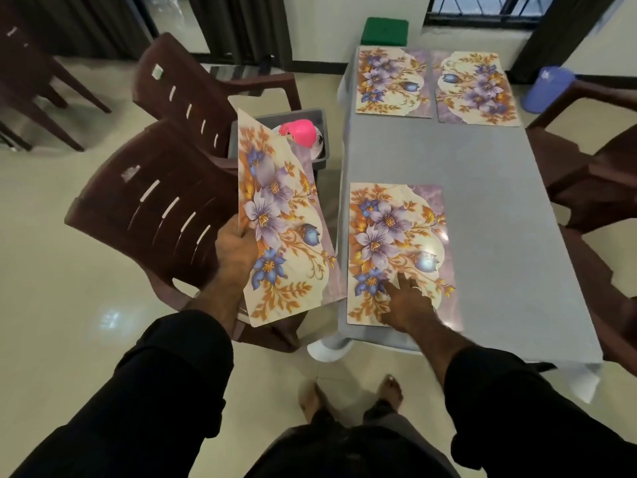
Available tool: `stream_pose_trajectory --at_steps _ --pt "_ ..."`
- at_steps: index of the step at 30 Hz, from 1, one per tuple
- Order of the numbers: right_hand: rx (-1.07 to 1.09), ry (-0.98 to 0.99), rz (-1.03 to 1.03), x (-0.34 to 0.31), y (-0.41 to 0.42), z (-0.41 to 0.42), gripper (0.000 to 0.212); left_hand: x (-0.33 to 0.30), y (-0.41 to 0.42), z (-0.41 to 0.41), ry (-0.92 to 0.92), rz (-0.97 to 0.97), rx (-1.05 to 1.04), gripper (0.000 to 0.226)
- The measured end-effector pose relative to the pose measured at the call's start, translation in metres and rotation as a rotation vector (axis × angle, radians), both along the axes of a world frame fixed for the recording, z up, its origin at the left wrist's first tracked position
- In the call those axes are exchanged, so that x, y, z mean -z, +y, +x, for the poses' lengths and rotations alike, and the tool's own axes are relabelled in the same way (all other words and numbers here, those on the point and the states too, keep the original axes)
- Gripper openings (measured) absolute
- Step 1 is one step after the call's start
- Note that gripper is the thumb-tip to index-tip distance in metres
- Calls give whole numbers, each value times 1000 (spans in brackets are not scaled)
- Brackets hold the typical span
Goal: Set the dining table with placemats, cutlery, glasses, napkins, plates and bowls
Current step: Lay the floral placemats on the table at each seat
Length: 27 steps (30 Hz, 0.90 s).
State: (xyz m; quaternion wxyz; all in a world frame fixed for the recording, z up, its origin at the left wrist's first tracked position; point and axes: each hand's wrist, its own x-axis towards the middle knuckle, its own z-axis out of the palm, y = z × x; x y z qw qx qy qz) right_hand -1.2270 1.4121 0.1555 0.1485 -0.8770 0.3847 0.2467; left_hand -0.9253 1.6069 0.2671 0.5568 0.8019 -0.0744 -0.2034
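Standing at the near end of the grey table (482, 174), we press our right hand (408, 305), fingers spread flat, on the near placemat (396, 236) at lower centre of the frame. Our left hand (236, 246) pinches the edge of a fourth placemat (282, 229), tilted in the air over a brown chair (155, 208) left of the table. Two more placemats (394, 81) lie side by side at the far end, upper right; a grey tub (319, 115) with a pink cup (298, 132) sits behind the held mat.

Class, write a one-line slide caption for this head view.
Three placemats on the table; right hand presses the near placemat flat while left hand holds a fourth placemat.
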Motion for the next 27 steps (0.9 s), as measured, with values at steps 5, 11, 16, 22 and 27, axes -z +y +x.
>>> stream_pose_trajectory --at_steps 5,11,16,22,27 --pt "55 -26 38 0 6 5 102 2 2 12 -4 -22 -22 13" --pt "268 -460 293 -45 -1 31 53 -29 -1 34 6 -175 -73 23" --pt "637 -904 603 -114 -18 61 15 -55 -20 37 171 -269 -90 16" --pt "963 -1105 839 -162 -59 11 36 -55 -64 -25 237 -171 106 16" --pt "890 -840 764 -149 -93 -73 16 -28 -103 -98 381 -157 237 18"
